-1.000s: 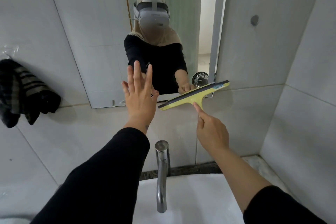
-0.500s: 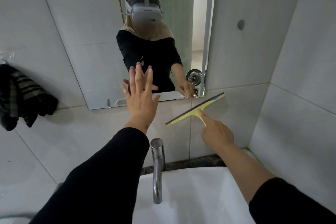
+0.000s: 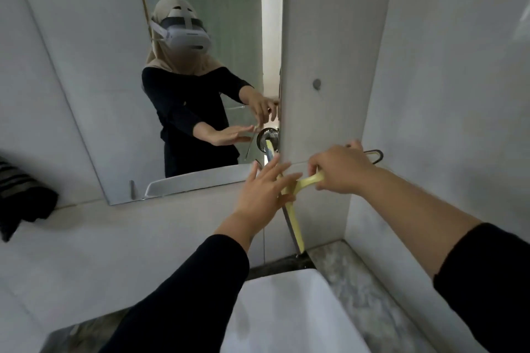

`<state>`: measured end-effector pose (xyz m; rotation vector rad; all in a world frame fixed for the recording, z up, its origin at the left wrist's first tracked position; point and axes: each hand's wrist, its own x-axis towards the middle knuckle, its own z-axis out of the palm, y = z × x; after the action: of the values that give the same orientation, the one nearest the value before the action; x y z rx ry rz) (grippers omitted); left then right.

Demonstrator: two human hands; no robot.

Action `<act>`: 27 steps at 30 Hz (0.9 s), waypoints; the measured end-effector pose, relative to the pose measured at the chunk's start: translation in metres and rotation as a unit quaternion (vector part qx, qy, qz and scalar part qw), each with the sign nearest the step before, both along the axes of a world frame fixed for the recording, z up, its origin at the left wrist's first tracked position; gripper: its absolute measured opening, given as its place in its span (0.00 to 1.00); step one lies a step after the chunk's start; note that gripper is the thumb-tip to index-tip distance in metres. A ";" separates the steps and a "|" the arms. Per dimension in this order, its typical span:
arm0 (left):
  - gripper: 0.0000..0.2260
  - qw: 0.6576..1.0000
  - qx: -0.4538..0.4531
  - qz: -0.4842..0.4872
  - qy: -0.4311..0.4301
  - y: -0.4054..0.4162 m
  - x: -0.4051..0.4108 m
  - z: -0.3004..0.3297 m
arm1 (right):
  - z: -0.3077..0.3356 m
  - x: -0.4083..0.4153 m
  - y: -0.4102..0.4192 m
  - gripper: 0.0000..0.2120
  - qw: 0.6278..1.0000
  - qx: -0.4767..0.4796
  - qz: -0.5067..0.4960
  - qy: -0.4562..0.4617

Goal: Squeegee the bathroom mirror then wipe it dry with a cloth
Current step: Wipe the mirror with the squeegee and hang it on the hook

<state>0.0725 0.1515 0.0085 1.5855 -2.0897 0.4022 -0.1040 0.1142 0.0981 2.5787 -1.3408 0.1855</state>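
The mirror (image 3: 114,80) hangs on the tiled wall and reflects a person in a headset. A yellow squeegee (image 3: 295,222) stands almost upright by the mirror's lower right corner, its blade pointing down toward the counter. My right hand (image 3: 341,169) is shut on its yellow handle, close to a wire wall hook (image 3: 377,155). My left hand (image 3: 262,193) is open with fingers spread, lying over the squeegee's upper part. A dark striped cloth (image 3: 20,203) hangs on the wall at the far left.
A white basin (image 3: 286,312) sits below, set in a speckled stone counter (image 3: 352,275). A tiled side wall closes in on the right. A round grey stud (image 3: 316,83) is on the wall right of the mirror.
The squeegee has swung from a slanted, nearly level position to nearly upright and moved right, beyond the mirror's edge. My left hand has shifted right onto it. The view has turned right.
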 end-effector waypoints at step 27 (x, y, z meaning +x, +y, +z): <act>0.34 0.982 -0.144 0.116 -0.042 -0.064 -0.049 0.001 | 0.048 0.027 -0.094 0.30 0.827 0.063 -0.131 -0.542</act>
<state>0.0238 0.0874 0.0095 1.6620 -1.8088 0.8267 -0.0771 0.0197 0.1465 2.3183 -2.0270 1.7574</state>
